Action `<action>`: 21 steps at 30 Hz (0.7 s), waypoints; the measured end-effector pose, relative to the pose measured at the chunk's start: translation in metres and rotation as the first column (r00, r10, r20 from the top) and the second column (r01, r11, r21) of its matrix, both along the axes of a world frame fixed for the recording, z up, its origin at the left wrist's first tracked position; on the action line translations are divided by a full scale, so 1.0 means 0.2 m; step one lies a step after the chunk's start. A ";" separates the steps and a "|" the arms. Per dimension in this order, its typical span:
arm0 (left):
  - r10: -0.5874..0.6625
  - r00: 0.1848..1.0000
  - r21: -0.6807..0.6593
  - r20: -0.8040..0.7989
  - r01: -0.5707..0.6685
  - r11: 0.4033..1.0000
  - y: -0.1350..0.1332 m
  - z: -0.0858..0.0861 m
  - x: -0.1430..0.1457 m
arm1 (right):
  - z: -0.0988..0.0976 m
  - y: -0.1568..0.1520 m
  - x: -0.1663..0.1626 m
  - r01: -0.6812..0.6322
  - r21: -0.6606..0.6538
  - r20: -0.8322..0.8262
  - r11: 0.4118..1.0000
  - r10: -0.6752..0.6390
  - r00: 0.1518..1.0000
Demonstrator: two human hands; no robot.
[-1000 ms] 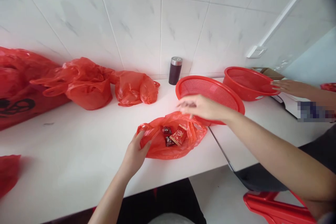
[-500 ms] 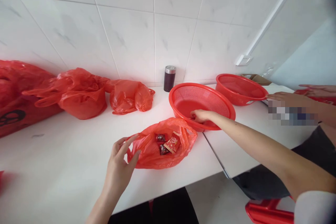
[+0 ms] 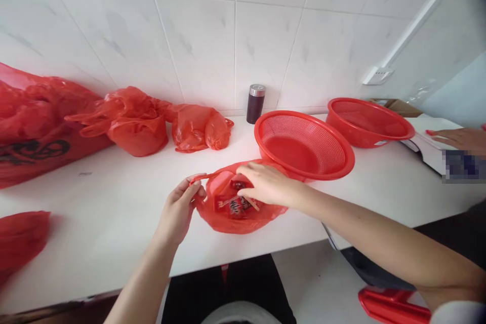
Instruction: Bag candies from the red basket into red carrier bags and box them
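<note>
A small red plastic bag (image 3: 228, 220) lies open on the white table (image 3: 114, 212) with several red wrapped sweets (image 3: 231, 205) inside. My left hand (image 3: 178, 207) pinches the bag's left rim and holds it open. My right hand (image 3: 264, 182) reaches over the bag's mouth, its fingers closed on a thin red piece at the sweets; what exactly it grips is unclear. A red mesh basket (image 3: 304, 144) stands just behind my right hand.
A second red basket (image 3: 368, 121) sits at the right, a dark tumbler (image 3: 255, 104) by the tiled wall. Tied red bags (image 3: 152, 124) and a large red bag (image 3: 34, 126) lie at the left. Another person's hand (image 3: 455, 137) rests at far right. A red stool (image 3: 395, 306) stands below.
My right hand left the mesh basket and came down over the open bag. My left hand closed on the bag's rim again, and more sweets lie in the bag.
</note>
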State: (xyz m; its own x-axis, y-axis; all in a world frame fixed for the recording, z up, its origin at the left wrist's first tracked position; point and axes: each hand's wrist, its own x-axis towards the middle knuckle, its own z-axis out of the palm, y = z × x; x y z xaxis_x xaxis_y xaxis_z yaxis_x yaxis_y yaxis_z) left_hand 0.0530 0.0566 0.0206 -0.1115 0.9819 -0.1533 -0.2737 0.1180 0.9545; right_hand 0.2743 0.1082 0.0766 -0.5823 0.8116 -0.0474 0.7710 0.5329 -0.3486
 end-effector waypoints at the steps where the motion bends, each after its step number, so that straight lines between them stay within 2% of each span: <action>1: 0.008 1.000 0.012 0.014 -0.008 1.000 -0.02 0.02 -0.01 | -0.01 -0.02 0.02 -0.011 0.127 0.044 0.992 0.005 0.999; 3: 0.022 0.999 0.035 0.026 -0.022 0.999 -0.05 0.06 -0.04 | -0.02 -0.05 0.09 -0.047 0.320 0.141 0.946 0.002 0.990; 4: 0.020 1.000 0.041 0.020 -0.021 0.999 -0.07 0.07 -0.06 | -0.02 -0.07 0.13 -0.061 0.373 0.189 0.926 -0.012 0.982; 6: 0.002 0.999 0.035 -0.033 -0.001 0.999 -0.11 0.09 -0.09 | -0.04 -0.14 0.22 -0.056 0.409 0.262 0.911 -0.058 0.963; 8: -0.032 0.989 0.000 -0.143 0.032 0.999 -0.14 0.08 -0.12 | -0.08 -0.21 0.30 0.020 0.400 0.289 0.916 -0.147 0.946; 10: -0.094 0.957 -0.059 -0.273 0.081 0.995 -0.18 0.05 -0.15 | -0.15 -0.25 0.38 0.133 0.327 0.283 0.936 -0.231 0.931; 13: -0.199 0.900 -0.135 -0.387 0.159 0.978 -0.21 0.04 -0.20 | -0.17 -0.23 0.48 0.238 -0.001 0.204 0.971 -0.233 0.951; 15: -0.186 0.915 -0.100 -0.357 0.161 0.982 -0.21 0.09 -0.22 | -0.08 -0.19 0.52 0.259 -0.138 0.040 0.956 -0.256 0.966; 16: -0.139 0.944 -0.039 -0.298 0.133 0.990 -0.20 0.14 -0.23 | 0.00 -0.16 0.53 0.279 -0.129 -0.080 0.952 -0.290 0.954; 18: -0.012 0.992 0.136 -0.125 0.029 0.990 -0.17 0.28 -0.23 | 0.20 -0.12 0.52 0.355 0.001 -0.356 0.935 -0.331 0.874; 19: 0.038 0.999 0.224 -0.037 -0.029 0.974 -0.16 0.35 -0.23 | 0.30 -0.11 0.50 0.379 0.047 -0.488 0.924 -0.310 0.816; 21: 0.075 0.996 0.356 0.045 -0.087 0.931 -0.14 0.48 -0.20 | 0.46 -0.09 0.46 0.339 0.062 -0.594 0.939 -0.238 0.768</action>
State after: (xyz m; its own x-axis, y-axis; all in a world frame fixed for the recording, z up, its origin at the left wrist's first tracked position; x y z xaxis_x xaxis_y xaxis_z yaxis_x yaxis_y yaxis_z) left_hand 0.0128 0.0291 0.1162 -0.1937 0.9603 0.2010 -0.2972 -0.2527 0.9208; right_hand 0.3669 0.0900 0.1688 -0.1983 0.9122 0.3586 0.5836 0.4038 -0.7045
